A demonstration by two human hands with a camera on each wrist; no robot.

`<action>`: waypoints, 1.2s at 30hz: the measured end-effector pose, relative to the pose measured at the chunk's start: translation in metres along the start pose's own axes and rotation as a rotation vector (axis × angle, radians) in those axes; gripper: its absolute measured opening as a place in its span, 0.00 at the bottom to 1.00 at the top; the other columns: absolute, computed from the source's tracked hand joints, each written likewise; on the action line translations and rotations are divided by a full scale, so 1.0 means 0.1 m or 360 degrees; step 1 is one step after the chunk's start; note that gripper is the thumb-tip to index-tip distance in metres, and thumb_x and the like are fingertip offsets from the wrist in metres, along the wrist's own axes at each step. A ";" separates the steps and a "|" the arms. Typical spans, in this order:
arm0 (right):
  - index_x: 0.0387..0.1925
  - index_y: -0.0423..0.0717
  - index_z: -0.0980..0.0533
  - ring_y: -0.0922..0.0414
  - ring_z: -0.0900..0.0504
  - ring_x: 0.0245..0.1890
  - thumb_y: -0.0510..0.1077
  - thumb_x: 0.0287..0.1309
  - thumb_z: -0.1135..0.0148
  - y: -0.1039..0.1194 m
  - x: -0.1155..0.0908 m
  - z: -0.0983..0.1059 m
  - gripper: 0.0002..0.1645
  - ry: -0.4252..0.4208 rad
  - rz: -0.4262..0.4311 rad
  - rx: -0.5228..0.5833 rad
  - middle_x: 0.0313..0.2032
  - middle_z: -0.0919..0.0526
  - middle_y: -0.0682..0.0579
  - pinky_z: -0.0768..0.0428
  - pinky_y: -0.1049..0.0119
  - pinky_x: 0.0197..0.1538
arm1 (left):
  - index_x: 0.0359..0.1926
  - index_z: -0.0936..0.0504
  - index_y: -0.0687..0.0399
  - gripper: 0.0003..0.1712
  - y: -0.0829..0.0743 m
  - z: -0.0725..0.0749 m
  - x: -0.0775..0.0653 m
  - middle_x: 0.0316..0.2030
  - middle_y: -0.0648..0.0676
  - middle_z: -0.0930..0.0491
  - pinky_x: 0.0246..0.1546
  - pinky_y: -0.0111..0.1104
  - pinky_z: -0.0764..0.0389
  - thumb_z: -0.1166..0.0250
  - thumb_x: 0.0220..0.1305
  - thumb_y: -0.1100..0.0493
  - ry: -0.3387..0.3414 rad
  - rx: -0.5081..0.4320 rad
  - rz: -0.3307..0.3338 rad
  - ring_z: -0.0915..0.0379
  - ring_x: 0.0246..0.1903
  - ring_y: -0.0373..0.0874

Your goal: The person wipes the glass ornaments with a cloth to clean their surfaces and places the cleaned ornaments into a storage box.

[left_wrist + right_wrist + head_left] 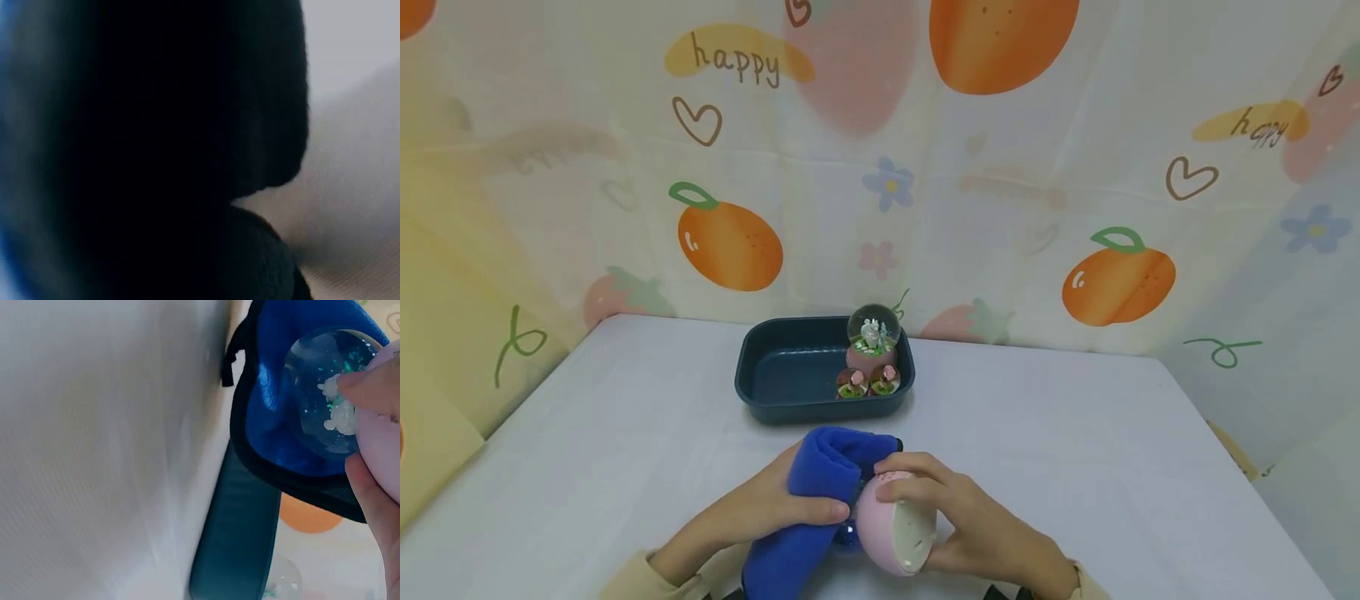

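Note:
My right hand (977,521) grips the pink base of a snow globe (876,525), which is tipped on its side with the pale underside facing right. A blue cloth (823,467) with a dark edge is held in my left hand (767,504), the thumb lying over its front. The cloth wraps around the far side of the clear dome. Small white figures and green glitter show inside the dome (312,400) in the right wrist view. Dark, blurred cloth (269,94) fills most of the left wrist view and hides the left fingers.
Behind the hands, a dark teal tray (797,411) stands on the white-covered table (1075,442). At its right end are another snow globe (872,333) on a pink base and two small globes (853,383). A fruit-printed curtain (835,208) hangs at the table's back.

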State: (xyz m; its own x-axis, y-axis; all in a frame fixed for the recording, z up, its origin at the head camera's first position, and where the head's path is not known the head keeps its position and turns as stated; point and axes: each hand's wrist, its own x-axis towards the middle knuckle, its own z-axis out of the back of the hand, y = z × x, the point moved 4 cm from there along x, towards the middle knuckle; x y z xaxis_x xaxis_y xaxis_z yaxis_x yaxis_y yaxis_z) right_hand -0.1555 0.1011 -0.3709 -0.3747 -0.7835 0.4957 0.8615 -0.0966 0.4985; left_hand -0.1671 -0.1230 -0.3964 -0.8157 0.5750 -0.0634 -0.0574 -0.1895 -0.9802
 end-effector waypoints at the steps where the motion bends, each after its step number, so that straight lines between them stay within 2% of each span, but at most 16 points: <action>1: 0.62 0.54 0.36 0.51 0.27 0.61 0.39 0.48 0.22 0.00 0.00 0.01 0.43 -0.0007 0.0005 0.0000 0.64 0.32 0.48 0.18 0.59 0.55 | 0.71 0.43 0.55 0.42 0.00 0.00 0.00 0.62 0.60 0.29 0.53 0.41 0.22 0.34 0.63 0.48 0.0005 -0.0012 -0.0001 0.27 0.56 0.53; 6: 0.62 0.52 0.36 0.52 0.29 0.63 0.39 0.47 0.21 -0.02 0.00 0.07 0.44 -0.0076 0.0019 0.0032 0.64 0.32 0.46 0.19 0.57 0.57 | 0.73 0.49 0.58 0.46 0.01 0.02 -0.01 0.63 0.64 0.31 0.54 0.48 0.21 0.37 0.64 0.43 0.0033 -0.0074 0.0033 0.27 0.57 0.53; 10: 0.64 0.49 0.35 0.53 0.30 0.63 0.43 0.43 0.19 -0.04 0.00 0.11 0.48 -0.0194 0.0055 0.0016 0.62 0.30 0.44 0.19 0.56 0.57 | 0.73 0.50 0.58 0.47 0.03 0.01 -0.02 0.62 0.65 0.31 0.54 0.51 0.22 0.38 0.64 0.41 0.0012 -0.0133 0.0060 0.27 0.57 0.54; 16: 0.64 0.37 0.34 0.55 0.28 0.57 0.44 0.28 0.13 -0.04 0.01 0.14 0.58 -0.0399 0.0085 -0.0036 0.57 0.28 0.44 0.22 0.65 0.59 | 0.73 0.48 0.56 0.46 0.01 -0.09 0.01 0.63 0.63 0.30 0.56 0.51 0.23 0.35 0.64 0.44 -0.0082 -0.0073 -0.0033 0.27 0.58 0.53; 20: 0.65 0.31 0.37 0.54 0.27 0.59 0.44 0.29 0.14 -0.03 0.00 0.12 0.61 -0.0478 0.0110 -0.0046 0.58 0.27 0.40 0.25 0.70 0.61 | 0.74 0.48 0.53 0.46 0.00 -0.12 0.00 0.66 0.61 0.32 0.59 0.52 0.25 0.34 0.64 0.45 -0.0117 -0.0047 -0.0078 0.30 0.60 0.53; 24: 0.68 0.32 0.41 0.56 0.24 0.57 0.47 0.33 0.15 -0.06 0.00 0.09 0.63 -0.0526 -0.0053 0.0009 0.59 0.25 0.42 0.25 0.70 0.60 | 0.73 0.47 0.53 0.45 0.02 -0.15 0.00 0.65 0.60 0.32 0.60 0.51 0.26 0.37 0.65 0.43 -0.0083 -0.0110 -0.0081 0.30 0.60 0.53; 28: 0.67 0.43 0.38 0.58 0.21 0.54 0.50 0.35 0.15 -0.11 -0.02 0.06 0.59 -0.0515 -0.0318 0.0174 0.57 0.22 0.48 0.23 0.66 0.59 | 0.73 0.49 0.54 0.46 0.04 -0.22 0.00 0.64 0.60 0.32 0.59 0.52 0.25 0.39 0.66 0.39 0.0000 -0.0153 -0.0018 0.31 0.60 0.52; 31: 0.64 0.49 0.35 0.58 0.20 0.53 0.49 0.35 0.15 -0.14 -0.03 0.05 0.54 -0.0515 -0.0466 0.0260 0.56 0.20 0.51 0.21 0.64 0.58 | 0.74 0.51 0.53 0.48 0.03 -0.25 0.00 0.65 0.60 0.34 0.59 0.54 0.25 0.39 0.65 0.37 0.0025 -0.0133 0.0029 0.31 0.60 0.52; 36: 0.64 0.50 0.33 0.58 0.19 0.53 0.43 0.37 0.17 -0.16 -0.04 0.06 0.50 -0.0563 -0.0657 0.0360 0.56 0.18 0.51 0.21 0.63 0.57 | 0.75 0.55 0.47 0.50 0.02 -0.28 0.00 0.67 0.58 0.36 0.62 0.51 0.27 0.34 0.63 0.43 0.0061 -0.0096 0.0049 0.33 0.62 0.52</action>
State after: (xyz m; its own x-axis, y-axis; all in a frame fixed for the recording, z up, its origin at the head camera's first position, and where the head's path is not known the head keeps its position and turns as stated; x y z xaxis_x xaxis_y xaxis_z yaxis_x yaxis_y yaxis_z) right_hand -0.1700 0.1098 -0.3766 -0.7887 -0.4525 0.4162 0.5400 -0.1862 0.8208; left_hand -0.1506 -0.1011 -0.4035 -0.7938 0.5999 -0.0998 0.0033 -0.1599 -0.9871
